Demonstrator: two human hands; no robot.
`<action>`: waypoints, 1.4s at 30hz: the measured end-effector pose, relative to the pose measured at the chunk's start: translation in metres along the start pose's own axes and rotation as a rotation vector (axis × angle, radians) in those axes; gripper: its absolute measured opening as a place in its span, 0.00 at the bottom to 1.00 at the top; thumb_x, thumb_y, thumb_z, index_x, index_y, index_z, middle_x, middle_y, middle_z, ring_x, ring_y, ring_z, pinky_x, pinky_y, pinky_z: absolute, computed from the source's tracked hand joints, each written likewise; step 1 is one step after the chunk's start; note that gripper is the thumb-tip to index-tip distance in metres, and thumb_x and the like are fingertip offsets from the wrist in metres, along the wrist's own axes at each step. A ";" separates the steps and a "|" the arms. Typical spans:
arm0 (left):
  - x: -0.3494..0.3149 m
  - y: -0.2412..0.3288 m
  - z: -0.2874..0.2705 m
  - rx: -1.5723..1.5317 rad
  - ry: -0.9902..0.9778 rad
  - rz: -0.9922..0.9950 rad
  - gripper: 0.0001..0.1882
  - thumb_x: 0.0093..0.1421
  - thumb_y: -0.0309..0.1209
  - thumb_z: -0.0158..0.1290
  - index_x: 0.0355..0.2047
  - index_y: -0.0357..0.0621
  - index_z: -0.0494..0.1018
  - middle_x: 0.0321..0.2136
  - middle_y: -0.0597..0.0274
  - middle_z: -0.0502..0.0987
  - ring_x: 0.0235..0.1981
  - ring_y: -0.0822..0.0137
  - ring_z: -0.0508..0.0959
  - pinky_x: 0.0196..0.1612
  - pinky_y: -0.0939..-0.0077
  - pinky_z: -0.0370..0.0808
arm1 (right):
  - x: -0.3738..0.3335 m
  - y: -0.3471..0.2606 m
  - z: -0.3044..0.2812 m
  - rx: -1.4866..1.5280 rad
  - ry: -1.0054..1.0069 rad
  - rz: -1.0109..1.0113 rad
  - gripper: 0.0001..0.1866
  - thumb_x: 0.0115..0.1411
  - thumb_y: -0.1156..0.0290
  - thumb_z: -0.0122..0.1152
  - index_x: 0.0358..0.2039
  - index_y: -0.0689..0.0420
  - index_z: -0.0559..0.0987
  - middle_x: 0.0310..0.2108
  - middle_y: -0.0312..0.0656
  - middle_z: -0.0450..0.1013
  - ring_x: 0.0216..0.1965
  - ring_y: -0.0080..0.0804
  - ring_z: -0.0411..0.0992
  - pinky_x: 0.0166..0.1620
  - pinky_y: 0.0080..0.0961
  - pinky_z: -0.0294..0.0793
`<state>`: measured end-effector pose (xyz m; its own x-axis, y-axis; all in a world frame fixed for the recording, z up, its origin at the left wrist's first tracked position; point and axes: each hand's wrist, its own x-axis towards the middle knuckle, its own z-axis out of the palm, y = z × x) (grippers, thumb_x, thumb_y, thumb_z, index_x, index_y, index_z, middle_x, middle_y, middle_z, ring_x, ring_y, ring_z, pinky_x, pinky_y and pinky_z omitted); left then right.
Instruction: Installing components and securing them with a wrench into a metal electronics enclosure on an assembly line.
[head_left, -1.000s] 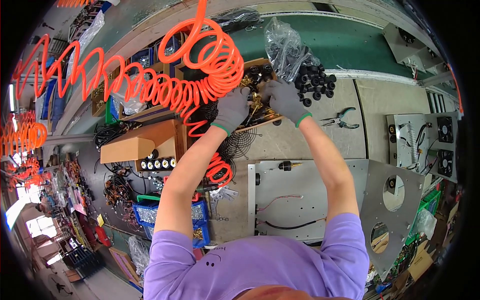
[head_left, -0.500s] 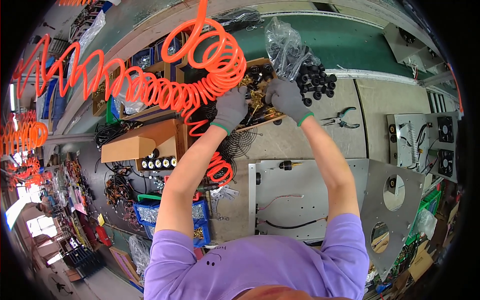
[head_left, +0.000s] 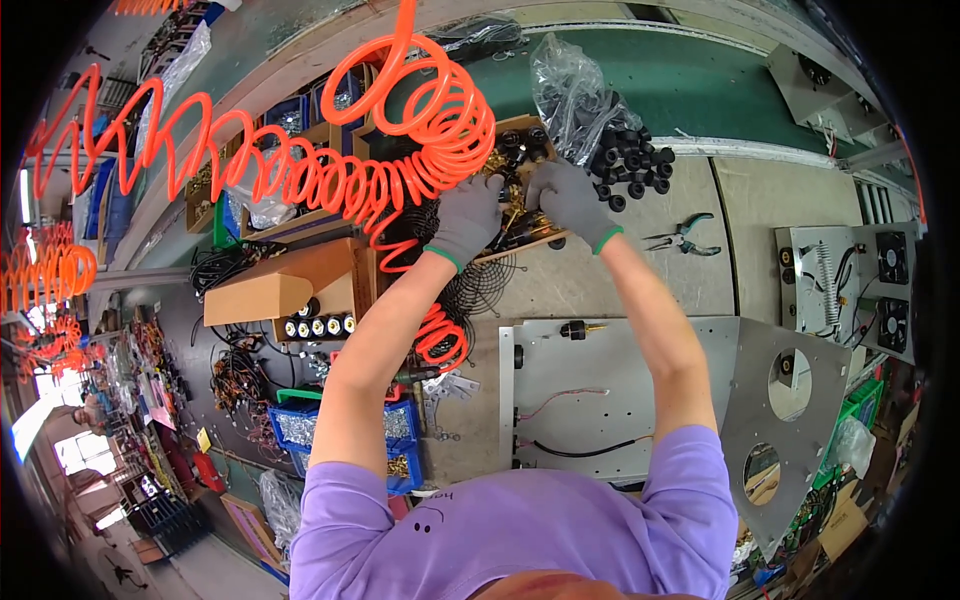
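Both my hands wear grey gloves with green cuffs and reach into a shallow cardboard box [head_left: 540,244] of brass and black fittings [head_left: 516,222]. My left hand [head_left: 466,216] is at the box's left side, beside the orange coiled hose, its fingers curled inward. Across from it, my right hand [head_left: 570,200] is closed, fingertips pointing left over the brass parts. Whatever the fingers hold is too small or hidden to make out. Right of my right hand lies a pile of black caps [head_left: 632,165], spilling by a clear plastic bag [head_left: 568,88].
An orange coiled hose [head_left: 450,130] hangs close over my left hand. Pliers [head_left: 686,238] lie on the right. Nearer me is a grey metal panel [head_left: 600,375] with a black fitting [head_left: 574,330] and wires. Blue bins [head_left: 398,428] and wire fan guards [head_left: 480,290] are left of it.
My right hand has shifted slightly left within the box, and my left hand a little to the right. The hose has swayed slightly.
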<state>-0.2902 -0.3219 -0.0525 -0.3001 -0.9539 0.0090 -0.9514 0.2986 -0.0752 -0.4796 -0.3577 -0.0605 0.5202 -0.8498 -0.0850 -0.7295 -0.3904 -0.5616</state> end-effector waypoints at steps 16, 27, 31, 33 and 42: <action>-0.002 -0.002 0.005 0.012 0.026 0.025 0.21 0.49 0.41 0.56 0.44 0.53 0.69 0.34 0.62 0.74 0.42 0.58 0.72 0.35 0.63 0.71 | -0.012 -0.027 -0.024 0.184 0.040 0.129 0.12 0.42 0.76 0.50 0.22 0.47 0.82 0.33 0.33 0.74 0.42 0.35 0.70 0.46 0.33 0.67; -0.002 -0.001 -0.005 0.033 0.046 0.072 0.22 0.49 0.41 0.55 0.46 0.54 0.68 0.36 0.62 0.73 0.41 0.59 0.72 0.38 0.64 0.69 | -0.003 -0.012 0.003 0.006 0.294 -0.056 0.21 0.50 0.73 0.47 0.47 0.48 0.74 0.39 0.44 0.73 0.43 0.41 0.71 0.46 0.33 0.70; 0.000 0.000 -0.006 -0.020 0.100 0.102 0.22 0.50 0.39 0.55 0.47 0.53 0.66 0.38 0.61 0.72 0.41 0.58 0.72 0.38 0.63 0.69 | 0.000 -0.020 0.002 0.127 0.034 0.084 0.18 0.55 0.69 0.49 0.47 0.50 0.75 0.42 0.44 0.73 0.46 0.41 0.70 0.49 0.32 0.69; 0.003 -0.005 -0.004 -0.083 0.080 0.091 0.21 0.51 0.37 0.54 0.46 0.52 0.67 0.38 0.60 0.72 0.41 0.57 0.72 0.38 0.63 0.70 | 0.003 -0.015 0.002 0.140 0.025 0.065 0.17 0.55 0.66 0.52 0.46 0.51 0.75 0.42 0.45 0.73 0.45 0.42 0.71 0.48 0.33 0.69; 0.013 -0.062 0.010 -0.195 -0.123 0.025 0.16 0.51 0.30 0.50 0.43 0.50 0.71 0.39 0.57 0.73 0.40 0.55 0.75 0.38 0.60 0.73 | -0.008 -0.001 -0.023 -0.178 -0.163 0.098 0.17 0.54 0.63 0.54 0.46 0.44 0.76 0.43 0.41 0.74 0.45 0.40 0.71 0.47 0.33 0.69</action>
<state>-0.2343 -0.3532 -0.0581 -0.3248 -0.9390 -0.1132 -0.9426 0.3116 0.1201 -0.4936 -0.3585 -0.0400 0.4974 -0.8241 -0.2711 -0.8391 -0.3776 -0.3916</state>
